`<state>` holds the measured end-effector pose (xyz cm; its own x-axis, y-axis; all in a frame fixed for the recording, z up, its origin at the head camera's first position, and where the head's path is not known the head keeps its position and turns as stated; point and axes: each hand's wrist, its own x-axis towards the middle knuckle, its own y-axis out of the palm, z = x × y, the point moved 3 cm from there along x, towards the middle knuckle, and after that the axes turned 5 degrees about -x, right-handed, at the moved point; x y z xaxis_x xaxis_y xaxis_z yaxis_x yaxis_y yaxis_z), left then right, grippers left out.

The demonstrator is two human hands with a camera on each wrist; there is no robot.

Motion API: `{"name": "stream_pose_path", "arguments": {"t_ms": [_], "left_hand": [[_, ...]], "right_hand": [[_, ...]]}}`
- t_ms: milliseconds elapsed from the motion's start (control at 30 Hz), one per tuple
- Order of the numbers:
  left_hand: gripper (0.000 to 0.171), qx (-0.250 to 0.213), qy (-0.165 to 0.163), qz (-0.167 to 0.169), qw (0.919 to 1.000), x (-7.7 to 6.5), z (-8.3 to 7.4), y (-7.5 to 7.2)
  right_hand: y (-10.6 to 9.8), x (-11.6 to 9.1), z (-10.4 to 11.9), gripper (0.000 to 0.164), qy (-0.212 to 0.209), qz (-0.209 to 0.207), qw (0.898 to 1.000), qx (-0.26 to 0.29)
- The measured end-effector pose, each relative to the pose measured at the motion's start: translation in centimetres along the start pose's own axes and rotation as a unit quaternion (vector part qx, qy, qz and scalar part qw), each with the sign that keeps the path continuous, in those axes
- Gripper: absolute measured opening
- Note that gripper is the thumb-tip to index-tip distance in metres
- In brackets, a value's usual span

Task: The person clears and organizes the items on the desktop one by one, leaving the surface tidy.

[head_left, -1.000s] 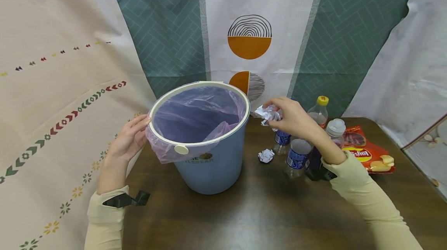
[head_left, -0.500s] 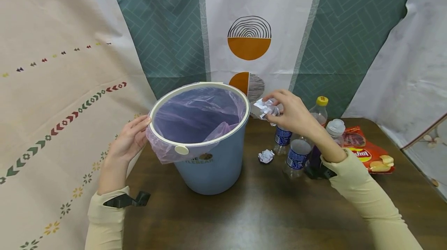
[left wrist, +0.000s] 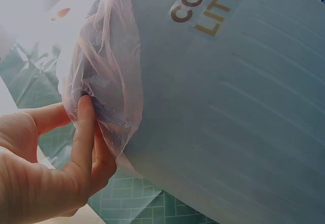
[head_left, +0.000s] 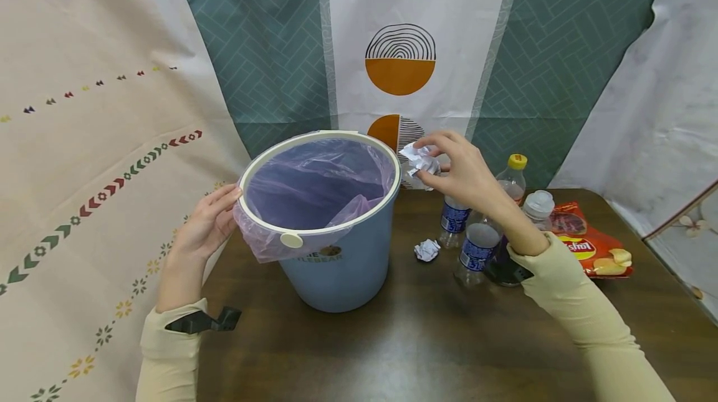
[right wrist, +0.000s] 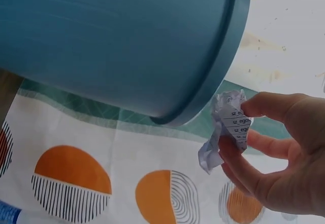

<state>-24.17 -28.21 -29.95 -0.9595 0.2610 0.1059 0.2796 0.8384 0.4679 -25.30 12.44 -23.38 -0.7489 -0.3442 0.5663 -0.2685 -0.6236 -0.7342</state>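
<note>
A blue trash bin [head_left: 342, 280] with a cream rim stands on the table, lined with a thin pink plastic bag [head_left: 280, 184] folded over that rim. My left hand [head_left: 206, 224] pinches the rim and bag at the bin's left side; the left wrist view shows its fingers [left wrist: 84, 132] against the bag's overhang. In my right hand [head_left: 462, 168] is a crumpled paper ball [head_left: 421, 160], held between thumb and fingers just right of the bin's rim. Printed text shows on this paper [right wrist: 236, 120] in the right wrist view. Another crumpled paper ball [head_left: 427, 250] lies on the table beside the bin.
Right of the bin stand clear plastic bottles with blue labels, the nearest bottle [head_left: 478, 255] in front. Behind my right forearm are a yellow-capped bottle [head_left: 513, 176] and a white-capped bottle [head_left: 540, 205]. A red chip bag [head_left: 589, 243] lies farther right. Patterned curtains [head_left: 269, 47] hang behind.
My right hand has risen and shifted slightly left toward the bin's rim, carrying the crumpled paper ball. The left hand and the bin have stayed in place.
</note>
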Motion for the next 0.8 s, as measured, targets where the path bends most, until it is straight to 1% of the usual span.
{"name": "stream_pose_path", "arguments": {"t_ms": [400,567,667,800], "left_hand": [[0.019,-0.003,-0.001,0.0,1.0,0.0,0.0,-0.1],[0.018,-0.002,-0.002,0.004,1.0,0.0,0.0,-0.1],[0.018,-0.002,-0.001,0.006,1.0,0.1,0.0,-0.1],[0.018,0.006,-0.001,0.001,1.0,0.0,0.0,-0.2]], "right_hand": [[0.9,1.7,2.4,0.039,-0.05,-0.024,0.997,0.055],[1.3,2.5,3.1,0.038,-0.062,-0.029,0.995,0.071],[1.7,2.8,3.5,0.038,-0.065,-0.026,0.995,0.074],[2.1,2.9,3.8,0.038,-0.066,-0.018,0.994,0.081]]}}
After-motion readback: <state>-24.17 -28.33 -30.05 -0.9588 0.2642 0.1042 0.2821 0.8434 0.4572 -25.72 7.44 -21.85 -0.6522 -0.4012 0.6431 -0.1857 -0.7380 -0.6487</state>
